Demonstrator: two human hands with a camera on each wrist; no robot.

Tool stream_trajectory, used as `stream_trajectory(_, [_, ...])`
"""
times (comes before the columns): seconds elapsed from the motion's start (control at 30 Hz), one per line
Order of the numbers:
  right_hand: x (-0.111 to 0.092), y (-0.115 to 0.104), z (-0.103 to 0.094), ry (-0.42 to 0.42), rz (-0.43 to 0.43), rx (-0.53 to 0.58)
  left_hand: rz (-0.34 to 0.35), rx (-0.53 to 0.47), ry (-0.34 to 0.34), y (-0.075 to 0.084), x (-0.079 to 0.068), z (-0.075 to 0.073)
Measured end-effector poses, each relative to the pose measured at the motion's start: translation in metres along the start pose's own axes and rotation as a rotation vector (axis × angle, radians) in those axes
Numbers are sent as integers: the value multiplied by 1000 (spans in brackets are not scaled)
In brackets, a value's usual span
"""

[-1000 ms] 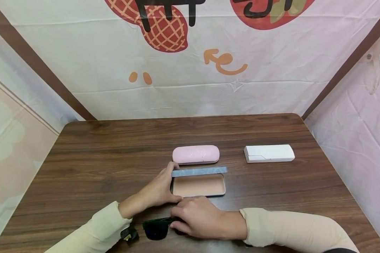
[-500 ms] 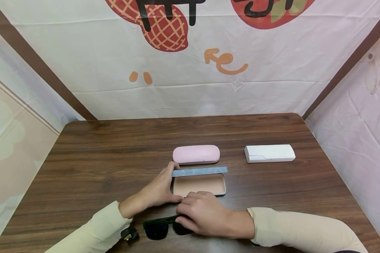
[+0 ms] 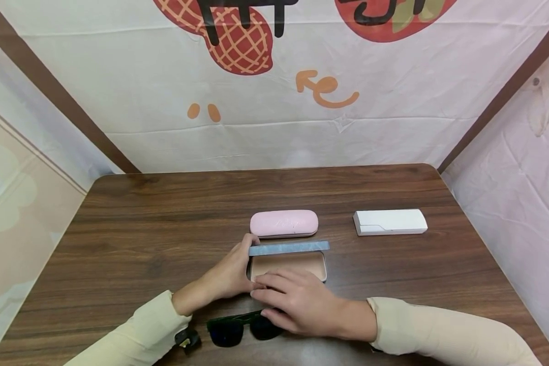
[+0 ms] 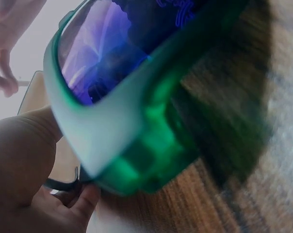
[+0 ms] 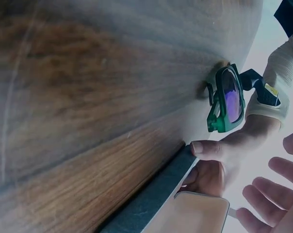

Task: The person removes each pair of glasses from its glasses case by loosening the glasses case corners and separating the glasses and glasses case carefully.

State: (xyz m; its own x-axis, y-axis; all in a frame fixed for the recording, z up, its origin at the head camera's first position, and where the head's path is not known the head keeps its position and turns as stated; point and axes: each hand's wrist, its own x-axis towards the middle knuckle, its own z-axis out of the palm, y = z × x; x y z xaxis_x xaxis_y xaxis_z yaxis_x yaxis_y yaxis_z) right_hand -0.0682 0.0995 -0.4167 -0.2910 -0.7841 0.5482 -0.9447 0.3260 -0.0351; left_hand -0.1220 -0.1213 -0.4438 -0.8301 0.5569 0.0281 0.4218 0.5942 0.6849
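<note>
Head view: left hand (image 3: 229, 272) in a grip on a round-cornered case (image 3: 313, 263), right hand (image 3: 304, 302) loose-fingered near green-framed sunglasses (image 3: 226, 333).

Head view high, wrist views close.

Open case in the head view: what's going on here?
A person's left hand grips the open case at its left end. The right hand, holding nothing, hovers by the case's near edge. The sunglasses rest on the table, nearer the person. A pink case and a white case, both closed, sit farther back.
</note>
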Motion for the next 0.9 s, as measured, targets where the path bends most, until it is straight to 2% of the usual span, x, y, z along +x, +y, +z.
stream_trajectory(0.33, [-3,6,-5,21,2,-67,51,-11,3,-2,1,0])
stream_trajectory(0.63, [-3,11,-13,-6,108,-39,26,-17,-5,0,0,0])
stream_trajectory(0.9, [-5,15,-19,-79,216,-79,19,7,0,0,-1,1])
